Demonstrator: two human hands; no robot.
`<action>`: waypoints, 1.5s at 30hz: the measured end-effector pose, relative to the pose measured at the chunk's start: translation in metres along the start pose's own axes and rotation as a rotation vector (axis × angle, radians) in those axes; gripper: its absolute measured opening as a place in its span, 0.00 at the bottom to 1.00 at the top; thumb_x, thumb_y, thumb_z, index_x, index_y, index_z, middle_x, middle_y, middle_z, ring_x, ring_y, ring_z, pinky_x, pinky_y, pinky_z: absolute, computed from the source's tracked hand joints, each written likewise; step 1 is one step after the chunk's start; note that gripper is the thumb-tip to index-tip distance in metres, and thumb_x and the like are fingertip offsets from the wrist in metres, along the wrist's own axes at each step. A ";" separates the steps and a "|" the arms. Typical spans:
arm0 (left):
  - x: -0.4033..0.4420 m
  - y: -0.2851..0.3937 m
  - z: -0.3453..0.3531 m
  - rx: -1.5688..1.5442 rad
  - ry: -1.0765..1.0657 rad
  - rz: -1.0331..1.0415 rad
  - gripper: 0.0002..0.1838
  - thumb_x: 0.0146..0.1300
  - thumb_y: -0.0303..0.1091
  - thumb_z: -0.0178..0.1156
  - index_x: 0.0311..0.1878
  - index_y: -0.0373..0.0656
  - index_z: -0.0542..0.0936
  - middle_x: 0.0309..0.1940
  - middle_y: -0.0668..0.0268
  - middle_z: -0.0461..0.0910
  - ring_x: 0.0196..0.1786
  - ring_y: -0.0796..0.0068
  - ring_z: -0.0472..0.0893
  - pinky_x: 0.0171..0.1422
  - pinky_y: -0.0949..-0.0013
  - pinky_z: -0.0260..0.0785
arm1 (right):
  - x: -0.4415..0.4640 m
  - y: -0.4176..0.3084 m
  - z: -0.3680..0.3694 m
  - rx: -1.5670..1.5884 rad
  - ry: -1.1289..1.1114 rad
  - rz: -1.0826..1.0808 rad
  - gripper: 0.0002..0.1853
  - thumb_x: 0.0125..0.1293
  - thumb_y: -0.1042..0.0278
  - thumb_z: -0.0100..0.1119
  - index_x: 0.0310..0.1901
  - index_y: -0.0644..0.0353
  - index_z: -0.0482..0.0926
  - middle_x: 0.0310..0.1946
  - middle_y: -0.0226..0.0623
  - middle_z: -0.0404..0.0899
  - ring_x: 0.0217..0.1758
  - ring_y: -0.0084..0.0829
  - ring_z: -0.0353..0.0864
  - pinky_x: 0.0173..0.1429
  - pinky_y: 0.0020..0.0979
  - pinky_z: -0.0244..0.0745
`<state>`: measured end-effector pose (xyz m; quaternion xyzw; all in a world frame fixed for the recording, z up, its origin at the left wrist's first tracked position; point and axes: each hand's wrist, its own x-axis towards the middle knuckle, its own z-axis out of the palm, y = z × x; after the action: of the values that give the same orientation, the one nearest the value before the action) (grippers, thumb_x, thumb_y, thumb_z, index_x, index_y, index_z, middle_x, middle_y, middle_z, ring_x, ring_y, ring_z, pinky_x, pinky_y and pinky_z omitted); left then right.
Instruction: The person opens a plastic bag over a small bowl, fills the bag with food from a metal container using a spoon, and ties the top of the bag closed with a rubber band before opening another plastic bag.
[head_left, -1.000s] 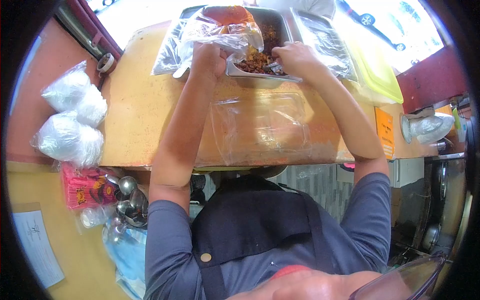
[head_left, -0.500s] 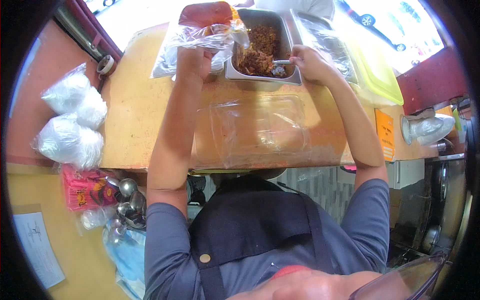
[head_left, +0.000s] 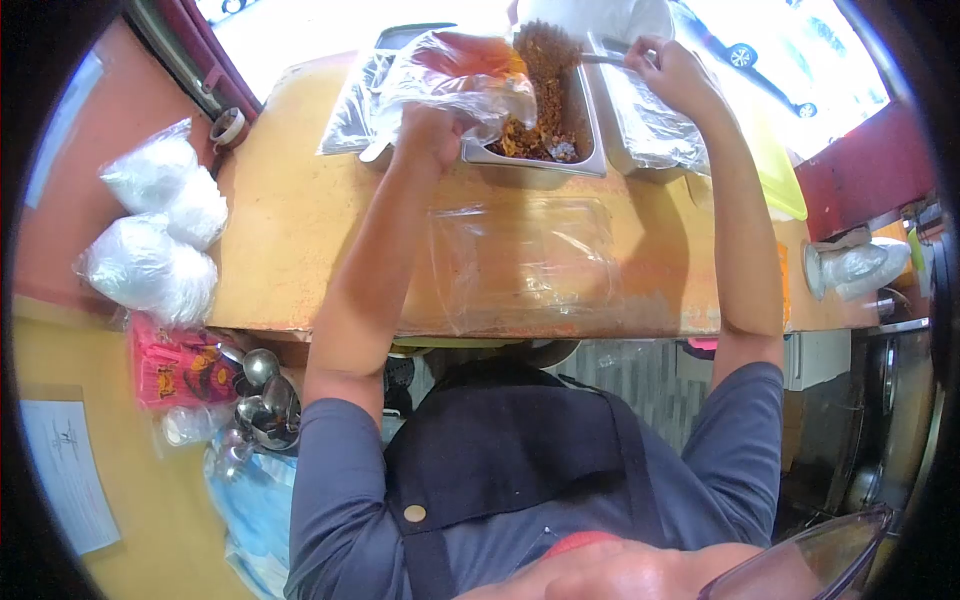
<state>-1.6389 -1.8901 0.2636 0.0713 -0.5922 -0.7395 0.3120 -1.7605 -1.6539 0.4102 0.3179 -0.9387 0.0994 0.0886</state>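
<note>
On my left, bulging clear plastic bags point(head_left: 150, 262) sit bunched together, pink packet point(head_left: 180, 368) just below them, shiny metal utensils point(head_left: 266, 400) beside that. Below the utensils I get something blue and white point(head_left: 255, 512), maybe cloth, hard to tell; printed sheet point(head_left: 68, 475) further left. Outside ahead of me, a car wheel point(head_left: 741, 55).

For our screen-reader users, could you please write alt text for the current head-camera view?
A person's right hand holds a utensil at brown, crumbly food in a metal pan; the left hand grips clear plastic around something orange. Flat transparent plastic lies on the yellowish counter in front.
</note>
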 end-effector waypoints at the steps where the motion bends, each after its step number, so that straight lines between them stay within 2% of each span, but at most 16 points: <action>1: 0.000 0.004 0.009 -0.100 0.003 -0.085 0.14 0.64 0.24 0.47 0.52 0.33 0.69 0.46 0.53 0.75 0.43 0.60 0.80 0.44 0.60 0.77 | 0.003 0.003 0.005 0.042 0.120 -0.145 0.11 0.62 0.56 0.56 0.38 0.53 0.79 0.23 0.34 0.77 0.28 0.26 0.75 0.32 0.32 0.67; 4: 0.001 0.013 0.025 -0.400 0.006 -0.341 0.13 0.64 0.20 0.42 0.52 0.27 0.63 0.48 0.49 0.70 0.42 0.55 0.79 0.42 0.54 0.79 | 0.003 -0.015 0.018 0.016 0.190 -0.117 0.11 0.61 0.56 0.56 0.39 0.52 0.79 0.24 0.34 0.77 0.30 0.30 0.78 0.33 0.32 0.70; 5: 0.008 0.006 0.023 -0.448 -0.100 -0.368 0.16 0.63 0.18 0.44 0.54 0.31 0.61 0.47 0.51 0.71 0.41 0.55 0.79 0.42 0.54 0.79 | -0.002 -0.026 0.021 -0.056 0.248 -0.140 0.11 0.62 0.57 0.55 0.39 0.52 0.80 0.26 0.34 0.78 0.33 0.32 0.79 0.36 0.34 0.72; 7: 0.008 0.008 0.033 -0.441 -0.044 -0.393 0.18 0.62 0.17 0.44 0.56 0.35 0.59 0.46 0.51 0.71 0.41 0.55 0.79 0.42 0.55 0.80 | -0.018 -0.045 0.028 -0.201 0.361 -0.189 0.10 0.63 0.59 0.53 0.38 0.52 0.81 0.32 0.36 0.81 0.40 0.37 0.81 0.42 0.38 0.76; 9: 0.008 0.009 0.036 -0.447 -0.047 -0.422 0.25 0.61 0.16 0.44 0.60 0.43 0.53 0.47 0.50 0.69 0.41 0.56 0.80 0.40 0.56 0.80 | -0.023 -0.046 0.036 -0.306 0.500 -0.293 0.08 0.60 0.63 0.53 0.36 0.53 0.80 0.31 0.34 0.79 0.39 0.36 0.81 0.40 0.36 0.76; 13: 0.004 0.009 0.040 -0.384 0.016 -0.386 0.27 0.60 0.15 0.43 0.61 0.43 0.50 0.49 0.50 0.67 0.40 0.57 0.80 0.37 0.57 0.81 | -0.022 -0.039 0.040 -0.430 0.673 -0.488 0.07 0.55 0.68 0.54 0.36 0.53 0.78 0.32 0.31 0.75 0.39 0.34 0.79 0.38 0.34 0.76; 19: 0.003 0.001 0.035 -0.412 -0.005 -0.368 0.24 0.59 0.17 0.46 0.57 0.42 0.54 0.46 0.52 0.69 0.40 0.59 0.80 0.36 0.57 0.81 | -0.032 -0.037 0.040 -0.518 0.604 -0.555 0.10 0.56 0.66 0.53 0.40 0.53 0.75 0.33 0.33 0.75 0.41 0.36 0.79 0.38 0.35 0.76; 23: -0.001 0.012 0.028 -0.311 0.032 -0.323 0.15 0.61 0.20 0.49 0.50 0.39 0.63 0.40 0.55 0.74 0.38 0.60 0.81 0.38 0.58 0.80 | -0.015 -0.020 0.028 -0.267 0.587 -0.122 0.10 0.64 0.55 0.50 0.40 0.44 0.80 0.33 0.37 0.81 0.35 0.41 0.81 0.37 0.42 0.75; 26: -0.004 0.018 0.021 -0.336 0.071 -0.242 0.18 0.59 0.19 0.47 0.52 0.38 0.58 0.42 0.52 0.72 0.40 0.59 0.80 0.38 0.59 0.80 | -0.006 -0.011 0.021 -0.291 0.199 0.120 0.13 0.64 0.56 0.48 0.39 0.50 0.81 0.33 0.40 0.82 0.38 0.43 0.82 0.39 0.43 0.77; 28: -0.007 0.020 0.015 -0.364 0.057 -0.193 0.25 0.56 0.16 0.46 0.56 0.38 0.51 0.44 0.51 0.69 0.39 0.58 0.80 0.36 0.60 0.81 | -0.008 -0.009 0.044 -0.284 0.125 -0.085 0.13 0.63 0.61 0.47 0.39 0.58 0.80 0.31 0.43 0.81 0.37 0.43 0.82 0.38 0.43 0.77; 31: -0.013 0.022 0.018 -0.332 0.117 -0.214 0.25 0.55 0.16 0.45 0.56 0.38 0.51 0.44 0.52 0.69 0.41 0.59 0.79 0.37 0.59 0.80 | -0.001 -0.020 0.097 -0.513 0.083 -0.301 0.09 0.56 0.69 0.53 0.38 0.56 0.79 0.33 0.40 0.81 0.38 0.39 0.83 0.37 0.39 0.78; 34: -0.015 0.005 0.027 -0.317 0.168 -0.069 0.19 0.60 0.20 0.45 0.53 0.40 0.54 0.44 0.56 0.71 0.41 0.64 0.80 0.39 0.63 0.79 | -0.004 -0.030 0.105 -0.464 0.179 -0.477 0.07 0.54 0.70 0.55 0.34 0.56 0.80 0.32 0.38 0.81 0.37 0.38 0.83 0.37 0.39 0.78; 35: -0.014 -0.001 0.026 -0.327 0.189 -0.043 0.17 0.60 0.20 0.44 0.52 0.38 0.58 0.43 0.57 0.71 0.38 0.67 0.78 0.38 0.67 0.77 | -0.002 -0.028 0.097 -0.469 0.103 -0.508 0.06 0.54 0.71 0.55 0.33 0.55 0.81 0.32 0.38 0.82 0.36 0.38 0.83 0.36 0.38 0.78; 39: -0.016 -0.014 0.020 -0.104 0.142 0.087 0.12 0.58 0.19 0.43 0.45 0.35 0.67 0.37 0.60 0.73 0.34 0.73 0.76 0.34 0.71 0.72 | -0.019 -0.055 0.055 -0.513 -0.259 -0.436 0.11 0.52 0.70 0.57 0.38 0.55 0.80 0.36 0.40 0.82 0.41 0.37 0.82 0.40 0.36 0.78; 42: -0.020 -0.012 0.029 -0.112 0.228 0.200 0.11 0.56 0.19 0.42 0.40 0.34 0.72 0.32 0.63 0.73 0.31 0.75 0.74 0.32 0.72 0.69 | -0.010 -0.052 0.075 -0.344 -0.297 -0.281 0.11 0.55 0.67 0.58 0.41 0.55 0.80 0.37 0.40 0.81 0.44 0.40 0.79 0.48 0.39 0.74; 45: -0.021 -0.001 0.035 -0.328 0.288 0.023 0.10 0.57 0.20 0.42 0.40 0.34 0.72 0.30 0.63 0.73 0.31 0.74 0.74 0.30 0.73 0.68 | -0.011 -0.051 0.089 -0.204 -0.373 -0.232 0.11 0.56 0.69 0.57 0.41 0.56 0.80 0.38 0.41 0.81 0.45 0.41 0.79 0.49 0.38 0.73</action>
<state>-1.6390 -1.8488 0.2677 0.1175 -0.4141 -0.8045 0.4092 -1.7301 -1.7085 0.3284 0.4257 -0.9013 -0.0671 -0.0440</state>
